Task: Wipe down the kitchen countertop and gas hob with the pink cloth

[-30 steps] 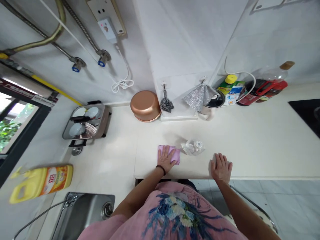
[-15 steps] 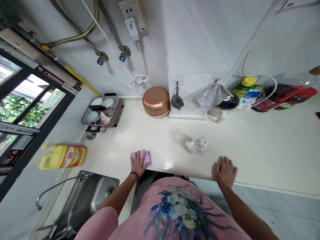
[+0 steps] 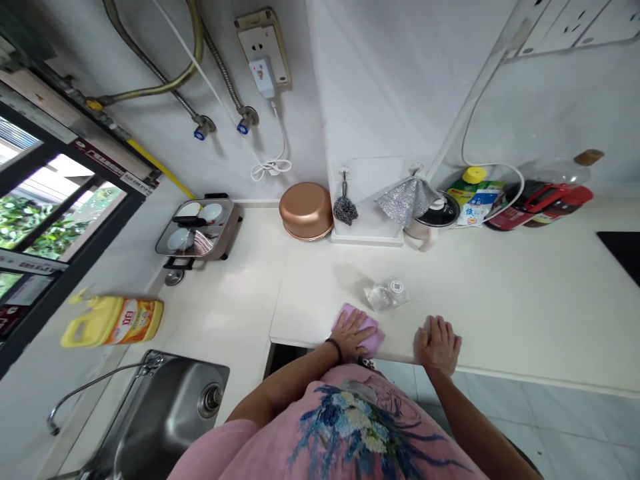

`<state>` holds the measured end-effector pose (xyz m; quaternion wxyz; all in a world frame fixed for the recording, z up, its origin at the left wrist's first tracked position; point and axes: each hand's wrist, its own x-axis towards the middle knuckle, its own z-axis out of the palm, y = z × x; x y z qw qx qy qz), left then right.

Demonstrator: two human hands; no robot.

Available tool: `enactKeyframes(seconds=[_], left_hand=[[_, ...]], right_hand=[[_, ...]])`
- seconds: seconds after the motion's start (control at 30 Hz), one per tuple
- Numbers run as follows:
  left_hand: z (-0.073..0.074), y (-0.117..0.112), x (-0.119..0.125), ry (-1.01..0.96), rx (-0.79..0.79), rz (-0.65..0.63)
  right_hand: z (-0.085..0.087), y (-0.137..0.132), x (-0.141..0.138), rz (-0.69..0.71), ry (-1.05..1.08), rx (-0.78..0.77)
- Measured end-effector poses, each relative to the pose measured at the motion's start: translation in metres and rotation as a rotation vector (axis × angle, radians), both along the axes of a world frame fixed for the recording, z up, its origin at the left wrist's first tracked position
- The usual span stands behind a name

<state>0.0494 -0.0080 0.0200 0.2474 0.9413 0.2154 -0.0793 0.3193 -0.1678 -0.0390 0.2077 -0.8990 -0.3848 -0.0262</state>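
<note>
My left hand [image 3: 351,333] presses down on a folded pink cloth [image 3: 373,341] near the counter's front edge, its fingers lying over the fabric. A dark bracelet circles that wrist. Just beyond the cloth, a small clear glass jar or bottle [image 3: 381,296] lies on the counter; a square white patch marks its right end. My right hand [image 3: 440,345] rests on the counter to the right of the jar, closed with the fingers curled under, and nothing shows in it.
A copper-coloured pot [image 3: 306,208] stands against the wall, left of a hanging steel scourer [image 3: 345,208] and silver cloth [image 3: 406,200]. Farther left are a pan with dishes [image 3: 225,233], a yellow detergent jug [image 3: 113,321] and a steel sink [image 3: 170,400]. Bottles [image 3: 537,203] stand back right.
My left hand has slid the pink cloth to the right along the counter, close to the glass jar. My right hand stays on the counter. The view has shifted slightly right.
</note>
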Motion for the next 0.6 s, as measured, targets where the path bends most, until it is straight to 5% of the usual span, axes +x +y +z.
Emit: enactKeyframes(seconds=[0.1, 0.4, 0.5, 0.6], left_hand=[[0.002, 0.018, -0.022, 0.036, 0.039, 0.15], [0.008, 0.11, -0.155, 0.38, 0.174, 1.07], [0.007, 0.128, -0.163, 0.405, 0.169, 1.265], [0.006, 0.148, -0.143, 0.407, 0.146, 1.335]], right_hand=[[0.002, 0.0, -0.001, 0.0, -0.001, -0.009], [-0.006, -0.003, 0.002, -0.017, 0.01, -0.012], [-0.013, -0.004, 0.004, -0.02, 0.009, -0.021], [-0.018, -0.005, 0.005, -0.022, 0.001, -0.017]])
